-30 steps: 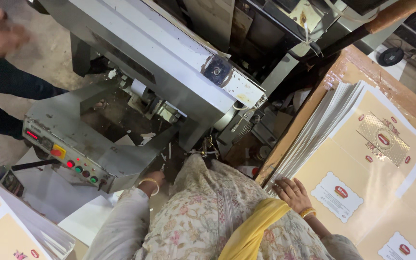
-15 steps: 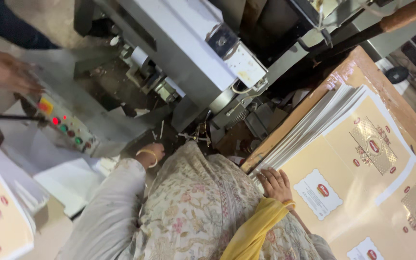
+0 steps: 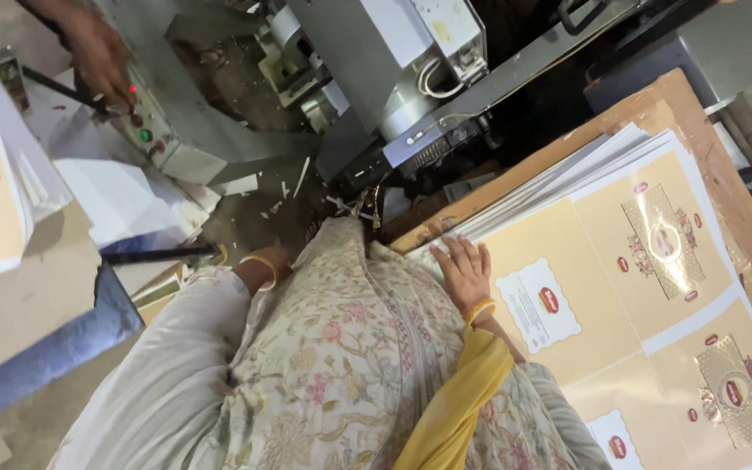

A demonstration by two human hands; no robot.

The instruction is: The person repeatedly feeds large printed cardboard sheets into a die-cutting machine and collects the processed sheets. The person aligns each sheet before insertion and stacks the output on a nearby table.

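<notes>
The right hand (image 3: 463, 271) lies flat, fingers (image 3: 460, 253) spread and released, on the top sheet of a stack of printed cream card sheets (image 3: 620, 287) on the brown counter (image 3: 707, 148). The left hand (image 3: 273, 259) is mostly hidden behind the floral sleeve, so its grip cannot be told. Another person's hand (image 3: 97, 54) touches the grey machine's control panel (image 3: 145, 122).

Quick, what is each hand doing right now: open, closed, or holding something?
Left hand: mostly hidden behind the floral garment; cannot be told.
Right hand: open, flat on the stack of printed sheets, holding nothing.
</notes>
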